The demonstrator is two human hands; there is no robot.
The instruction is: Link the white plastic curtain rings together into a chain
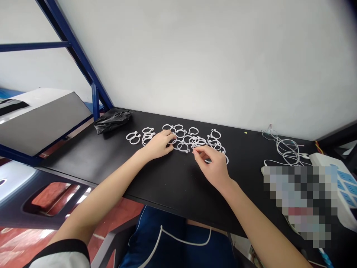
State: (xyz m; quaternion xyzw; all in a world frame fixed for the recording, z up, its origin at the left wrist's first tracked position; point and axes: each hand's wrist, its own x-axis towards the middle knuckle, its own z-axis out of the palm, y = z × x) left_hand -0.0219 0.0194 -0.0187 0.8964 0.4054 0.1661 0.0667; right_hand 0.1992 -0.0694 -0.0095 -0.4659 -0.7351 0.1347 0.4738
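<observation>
Many white curtain rings [183, 146], each with a small eyelet, lie in loose, overlapping groups on a black table [173, 186]. My left hand [160, 145] reaches over the middle of them, fingers bent downward and thumb apart from the forefinger. A ring shows between that thumb and forefinger, and whether they grip it I cannot tell. Across from it, my right hand [214, 165] has thumb and forefinger pinched together beside a cluster of rings [198, 141]. Whatever sits in this pinch is too small to make out. Further rings [216, 134] lie behind and partly under the right hand.
A crumpled black plastic bag [113, 121] rests at the table's far left. On the right are coiled white cables [290, 150], a white power strip [334, 175] and a blurred-out object [301, 204]. A pale wall [195, 63] rises along the back, with a blue metal frame [80, 56] at left.
</observation>
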